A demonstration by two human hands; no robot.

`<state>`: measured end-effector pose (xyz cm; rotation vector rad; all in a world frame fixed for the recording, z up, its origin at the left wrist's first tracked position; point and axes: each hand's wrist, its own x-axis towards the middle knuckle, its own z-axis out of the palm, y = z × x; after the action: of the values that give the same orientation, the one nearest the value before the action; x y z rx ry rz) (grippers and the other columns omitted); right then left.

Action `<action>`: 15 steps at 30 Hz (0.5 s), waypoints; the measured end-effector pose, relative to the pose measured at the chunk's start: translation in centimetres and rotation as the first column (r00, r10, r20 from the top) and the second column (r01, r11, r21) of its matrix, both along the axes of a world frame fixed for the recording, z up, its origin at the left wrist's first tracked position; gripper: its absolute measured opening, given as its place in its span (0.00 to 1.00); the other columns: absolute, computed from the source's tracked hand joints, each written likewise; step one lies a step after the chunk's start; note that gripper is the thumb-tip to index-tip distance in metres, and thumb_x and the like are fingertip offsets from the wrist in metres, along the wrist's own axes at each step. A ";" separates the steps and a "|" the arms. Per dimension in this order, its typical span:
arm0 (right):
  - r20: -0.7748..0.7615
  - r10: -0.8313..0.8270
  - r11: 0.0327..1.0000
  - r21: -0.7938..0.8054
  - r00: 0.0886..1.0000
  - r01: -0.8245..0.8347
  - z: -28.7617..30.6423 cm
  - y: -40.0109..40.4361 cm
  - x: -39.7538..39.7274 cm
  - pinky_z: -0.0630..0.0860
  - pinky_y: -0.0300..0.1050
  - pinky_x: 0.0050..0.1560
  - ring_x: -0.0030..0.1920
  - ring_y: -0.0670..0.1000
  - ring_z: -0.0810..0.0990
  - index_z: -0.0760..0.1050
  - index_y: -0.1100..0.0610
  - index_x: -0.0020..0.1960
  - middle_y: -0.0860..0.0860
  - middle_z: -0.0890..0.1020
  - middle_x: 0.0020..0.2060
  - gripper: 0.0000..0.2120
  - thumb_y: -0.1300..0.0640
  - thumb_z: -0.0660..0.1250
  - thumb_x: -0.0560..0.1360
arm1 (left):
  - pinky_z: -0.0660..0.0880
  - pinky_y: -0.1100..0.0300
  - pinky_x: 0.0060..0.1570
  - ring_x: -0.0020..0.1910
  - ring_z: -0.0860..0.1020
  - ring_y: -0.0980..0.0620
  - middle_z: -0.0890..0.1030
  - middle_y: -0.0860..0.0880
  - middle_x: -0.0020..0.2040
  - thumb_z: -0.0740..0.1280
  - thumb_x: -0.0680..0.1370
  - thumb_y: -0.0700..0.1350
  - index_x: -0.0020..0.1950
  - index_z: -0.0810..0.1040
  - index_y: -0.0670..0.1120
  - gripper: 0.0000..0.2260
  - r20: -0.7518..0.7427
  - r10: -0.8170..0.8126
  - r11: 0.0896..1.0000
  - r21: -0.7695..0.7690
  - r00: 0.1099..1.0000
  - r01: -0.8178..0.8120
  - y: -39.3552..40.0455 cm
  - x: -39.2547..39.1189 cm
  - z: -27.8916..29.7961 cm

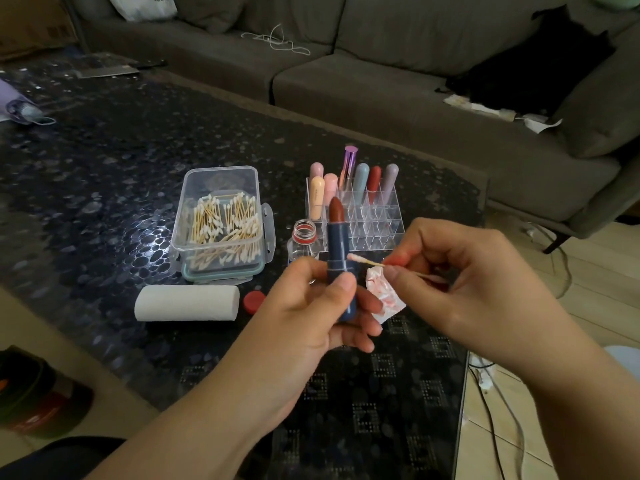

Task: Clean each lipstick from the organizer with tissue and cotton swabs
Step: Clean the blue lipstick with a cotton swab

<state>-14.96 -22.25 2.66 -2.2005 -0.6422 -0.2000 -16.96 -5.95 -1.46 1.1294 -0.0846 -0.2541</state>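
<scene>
My left hand (311, 306) grips an uncapped lipstick (341, 258) upright: a dark blue tube with a brown-red bullet on top. My right hand (460, 282) pinches a cotton swab (363, 260) by its wooden stick, and the swab's pinkish tip touches the tube's right side. A crumpled tissue (386, 296) with red smears lies between the two hands. Behind them stands the clear acrylic organizer (377, 220) with several capped lipsticks (360, 180) in its back rows.
A clear box of cotton swabs (221, 226) sits left of the organizer. A tissue roll (187, 303) and a red cap (253, 301) lie in front of it. An open small bottle (304, 237) stands behind the lipstick. A grey sofa (381, 81) runs behind the dark table (104, 168).
</scene>
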 end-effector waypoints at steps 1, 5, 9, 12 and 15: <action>0.006 0.012 1.000 -0.008 1.000 -0.012 0.0 0.2 0.0 0.66 0.26 0.30 0.26 0.41 0.73 0.77 0.55 0.37 0.44 0.76 0.26 0.04 0.59 0.68 0.71 | 0.75 0.61 0.30 0.31 0.78 0.51 0.80 0.47 0.33 0.64 0.68 0.46 0.51 0.71 0.39 0.14 0.012 0.011 1.000 0.026 1.000 -0.011 0.0 0.0 0.0; 0.016 0.056 0.998 -0.024 0.998 -0.055 0.1 0.5 -0.1 0.68 0.26 0.31 0.28 0.42 0.76 0.77 0.56 0.38 0.43 0.78 0.28 0.03 0.60 0.68 0.71 | 0.72 0.63 0.26 0.28 0.75 0.53 0.79 0.48 0.31 0.66 0.66 0.46 0.51 0.70 0.39 0.17 0.019 0.037 0.994 0.102 0.999 -0.039 -0.2 0.0 0.1; -0.005 0.045 0.999 0.003 0.999 -0.045 0.4 0.1 -0.1 0.67 0.27 0.30 0.26 0.42 0.74 0.77 0.56 0.38 0.45 0.77 0.26 0.03 0.59 0.68 0.71 | 0.67 0.65 0.23 0.25 0.70 0.54 0.81 0.47 0.34 0.68 0.66 0.49 0.52 0.70 0.41 0.18 0.050 0.030 0.982 0.183 0.998 -0.039 -0.1 0.0 0.2; -0.028 0.094 0.996 0.010 0.995 -0.094 0.4 0.3 -0.2 0.68 0.27 0.30 0.27 0.42 0.76 0.78 0.58 0.39 0.42 0.79 0.27 0.03 0.61 0.69 0.72 | 0.64 0.70 0.22 0.21 0.68 0.59 0.82 0.48 0.35 0.68 0.65 0.49 0.54 0.73 0.43 0.20 0.029 0.020 0.984 0.178 0.999 -0.025 0.0 0.1 0.5; -0.022 0.087 0.996 -0.008 0.996 -0.087 0.4 0.1 -0.2 0.67 0.27 0.30 0.27 0.43 0.75 0.78 0.57 0.39 0.42 0.78 0.27 0.03 0.61 0.69 0.72 | 0.64 0.73 0.21 0.19 0.70 0.62 0.81 0.51 0.34 0.69 0.63 0.48 0.52 0.78 0.45 0.19 0.004 -0.005 0.985 0.170 1.000 0.004 -0.1 0.0 0.6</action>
<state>-15.12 -22.12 3.04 -2.1753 -0.7262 -0.1280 -16.94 -6.04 -0.89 1.2999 -0.0704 -0.2668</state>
